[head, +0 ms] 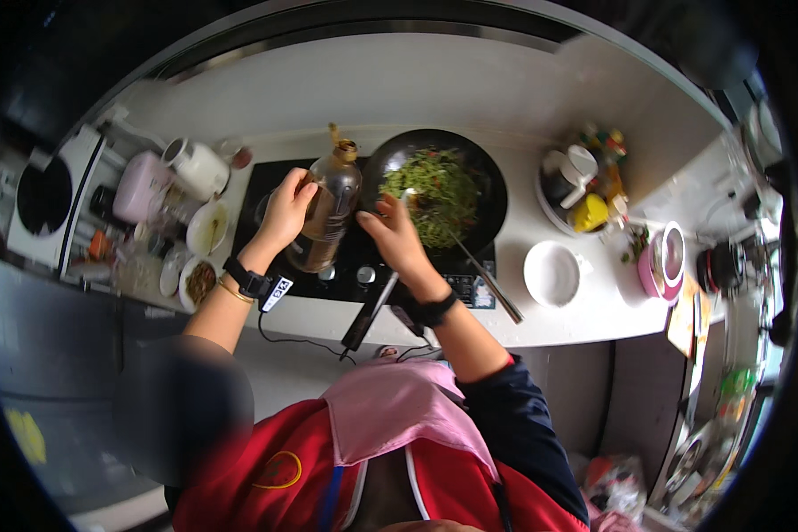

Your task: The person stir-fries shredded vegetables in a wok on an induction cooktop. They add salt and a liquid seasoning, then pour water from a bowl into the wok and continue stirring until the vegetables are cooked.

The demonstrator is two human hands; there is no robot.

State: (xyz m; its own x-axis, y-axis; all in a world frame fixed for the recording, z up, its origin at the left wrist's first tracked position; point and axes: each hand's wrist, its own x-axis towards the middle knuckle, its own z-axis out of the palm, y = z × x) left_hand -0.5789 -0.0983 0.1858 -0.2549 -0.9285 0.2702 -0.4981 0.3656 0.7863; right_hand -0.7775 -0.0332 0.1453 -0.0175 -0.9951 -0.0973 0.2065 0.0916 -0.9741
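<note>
My left hand [288,206] grips a large clear plastic bottle [332,213] of dark liquid from its left side. The bottle's golden cap is flipped up, and it is upright over the black cooktop [253,213]. Just right of the bottle, my right hand [392,233] hangs with fingers apart, nothing seen in it, in front of the wok's lower left rim. Shredded green vegetables with red bits [432,186] fill the black wok [492,193]. A metal-handled utensil [499,292] leans out over the wok's lower right rim. The wok's black handle [366,319] points towards me.
On the right are a white bowl [552,274], a basin of seasoning containers [552,206], pink bowls [652,272] and a cutting board [690,319] with a knife. At left stand a bowl of brown food [201,282], a bowl with liquid [207,228] and a pink appliance [141,186].
</note>
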